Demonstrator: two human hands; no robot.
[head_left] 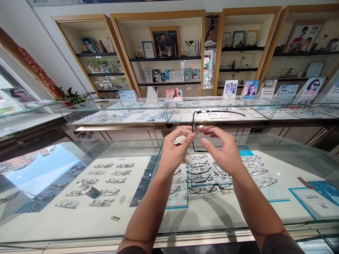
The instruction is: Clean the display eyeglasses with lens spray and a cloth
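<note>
- Head view, frame centre: my left hand (176,150) pinches a cloth (180,139) against the glasses (197,132); right hand (222,150) half-open, fingertips steadying them.
- I judge a slip could drop the glasses onto the glass worktop (79,218).

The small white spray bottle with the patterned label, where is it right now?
In the head view it lies on its side on the glass counter top at lower left, above rows of displayed eyeglasses, left of both hands.

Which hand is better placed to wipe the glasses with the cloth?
Left, probably. The left hand already pinches the cloth against the glasses, at the frame. The right hand has no cloth, its fingers near the frame, seemingly only steadying it.
</note>
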